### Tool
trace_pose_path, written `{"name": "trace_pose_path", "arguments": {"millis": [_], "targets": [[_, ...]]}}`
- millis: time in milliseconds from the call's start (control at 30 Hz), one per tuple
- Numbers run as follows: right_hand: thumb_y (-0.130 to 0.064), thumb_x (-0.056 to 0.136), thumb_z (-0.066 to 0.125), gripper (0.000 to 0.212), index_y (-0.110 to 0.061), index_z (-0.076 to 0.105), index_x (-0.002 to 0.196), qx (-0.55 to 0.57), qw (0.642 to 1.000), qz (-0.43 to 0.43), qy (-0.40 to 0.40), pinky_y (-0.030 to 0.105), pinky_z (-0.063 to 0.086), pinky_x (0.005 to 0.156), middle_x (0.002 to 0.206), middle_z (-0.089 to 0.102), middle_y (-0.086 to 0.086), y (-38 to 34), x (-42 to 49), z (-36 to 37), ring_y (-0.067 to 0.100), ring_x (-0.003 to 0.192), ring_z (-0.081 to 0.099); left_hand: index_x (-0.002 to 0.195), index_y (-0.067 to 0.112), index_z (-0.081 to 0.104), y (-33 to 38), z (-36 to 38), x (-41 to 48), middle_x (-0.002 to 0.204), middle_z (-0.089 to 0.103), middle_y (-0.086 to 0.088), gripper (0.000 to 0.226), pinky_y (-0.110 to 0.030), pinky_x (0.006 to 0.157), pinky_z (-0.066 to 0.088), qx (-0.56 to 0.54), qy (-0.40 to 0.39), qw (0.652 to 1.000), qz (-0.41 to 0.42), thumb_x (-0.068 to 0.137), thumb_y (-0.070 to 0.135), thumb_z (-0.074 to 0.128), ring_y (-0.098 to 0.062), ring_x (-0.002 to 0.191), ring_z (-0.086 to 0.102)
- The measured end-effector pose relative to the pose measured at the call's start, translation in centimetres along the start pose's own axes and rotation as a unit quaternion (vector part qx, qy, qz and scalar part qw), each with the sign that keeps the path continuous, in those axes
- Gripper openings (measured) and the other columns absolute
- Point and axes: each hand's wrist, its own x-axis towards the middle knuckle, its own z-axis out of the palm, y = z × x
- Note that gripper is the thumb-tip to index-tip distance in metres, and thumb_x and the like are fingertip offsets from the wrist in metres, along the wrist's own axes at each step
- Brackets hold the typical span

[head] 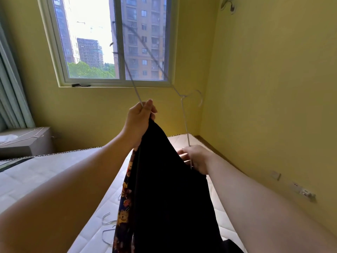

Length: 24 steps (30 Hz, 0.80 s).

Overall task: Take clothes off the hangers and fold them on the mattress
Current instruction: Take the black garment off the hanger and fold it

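Observation:
A black garment point(171, 189) hangs in front of me, with a dark bear-print cloth point(125, 212) showing along its left edge. My left hand point(139, 121) is raised and shut on the garment's top together with one end of a thin white wire hanger point(185, 114). The hanger stands tilted above the cloth, its hook pointing right. My right hand point(195, 158) sits lower, gripping the hanger's other end at the garment's right edge. Below lies the white quilted mattress point(54, 172).
Spare white hangers point(107, 229) lie on the mattress at lower left. A grey box point(27, 141) with more hangers on top stands at the left under a curtain. A window fills the far wall; a yellow wall with sockets point(302, 191) runs close on the right.

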Motion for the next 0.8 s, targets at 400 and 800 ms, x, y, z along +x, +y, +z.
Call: {"name": "trace_pose_path", "arguments": {"millis": [400, 800], "targets": [[-0.023, 0.103, 0.031, 0.032, -0.01, 0.043, 0.076, 0.261, 0.954, -0.047, 0.142, 0.018, 0.045, 0.033, 0.063, 0.032, 0.004, 0.3, 0.6, -1.0, 0.011, 0.028, 0.042, 0.087, 0.005, 0.058, -4.2, -1.4, 0.1, 0.069, 0.047, -0.004, 0.035, -0.024, 0.059, 0.038, 0.253, -0.055, 0.915, -0.309, 0.085, 0.039, 0.066, -0.018, 0.059, 0.047], [-0.024, 0.103, 0.032, 0.019, -0.008, 0.042, 0.101, 0.355, 0.892, 0.179, 0.216, 0.031, 0.047, 0.031, 0.076, 0.04, 0.012, 20.3, 9.4, 0.6, 0.021, 0.054, 0.043, 0.101, 0.002, 0.058, -24.9, 3.0, -8.4, 0.076, 0.045, -0.008, 0.019, -0.024, 0.063, 0.036, 0.17, -0.071, 0.836, -0.518, 0.095, 0.016, 0.047, -0.021, 0.071, 0.047]]}}
